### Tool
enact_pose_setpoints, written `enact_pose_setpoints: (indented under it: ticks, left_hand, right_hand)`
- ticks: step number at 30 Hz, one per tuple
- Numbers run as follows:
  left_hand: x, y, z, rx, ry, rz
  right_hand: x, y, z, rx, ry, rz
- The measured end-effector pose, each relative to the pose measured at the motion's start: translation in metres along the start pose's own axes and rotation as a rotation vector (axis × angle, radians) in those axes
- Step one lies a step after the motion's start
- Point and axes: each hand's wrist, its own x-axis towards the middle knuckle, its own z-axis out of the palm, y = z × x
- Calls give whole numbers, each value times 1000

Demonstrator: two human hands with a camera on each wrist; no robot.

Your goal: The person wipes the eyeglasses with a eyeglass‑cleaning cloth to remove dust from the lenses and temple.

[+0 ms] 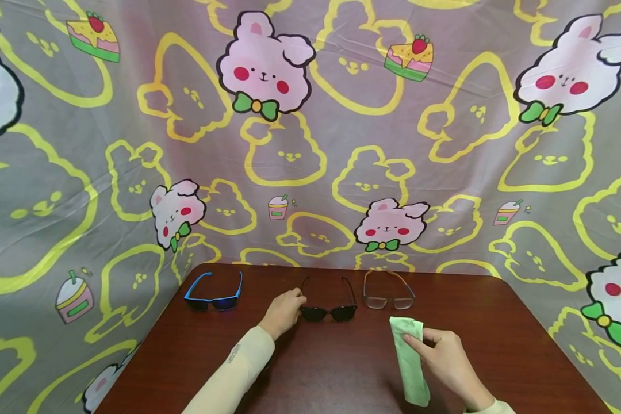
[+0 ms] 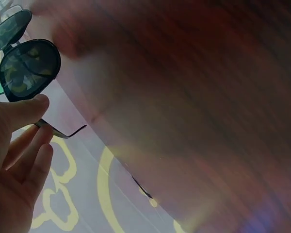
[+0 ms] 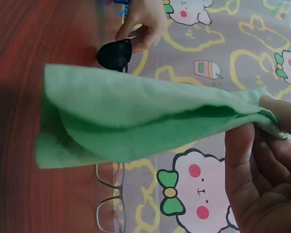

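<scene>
Black sunglasses [image 1: 328, 313] stand mid-table with lenses toward the wearer and temples pointing back. My left hand [image 1: 284, 312] pinches their left end near the hinge; in the left wrist view, thumb and fingers of the hand [image 2: 22, 145] hold the frame beside a dark lens [image 2: 30, 68]. My right hand [image 1: 447, 359] grips the top of a folded light green cloth [image 1: 411, 362], which hangs down. The right wrist view shows the cloth [image 3: 136, 116] pinched between thumb and fingers of the hand [image 3: 266, 170], its folds gaping at the far end.
Blue-framed sunglasses [image 1: 212, 302] lie at the table's back left. Clear eyeglasses with orange-brown temples [image 1: 389, 302] are right of the black pair, behind the cloth. A patterned curtain [image 1: 290, 138] surrounds the back and sides of the brown table [image 1: 331, 368].
</scene>
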Motion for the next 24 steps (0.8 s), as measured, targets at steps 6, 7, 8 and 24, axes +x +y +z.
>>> enact_pose_setpoints:
  ticks: [6, 7, 8, 24]
  left_hand:
    - [-3, 1, 1, -11, 18, 28]
    - [-3, 1, 1, -9, 19, 31]
    - [-4, 1, 2, -5, 21, 34]
    - [-11, -3, -9, 49, 159, 178]
  right_hand:
    - [0, -1, -1, 27, -10, 18]
    - [-1, -1, 0, 30, -10, 15]
    - [-1, 0, 0, 32, -8, 11]
    - [-4, -2, 1, 56, 111, -68]
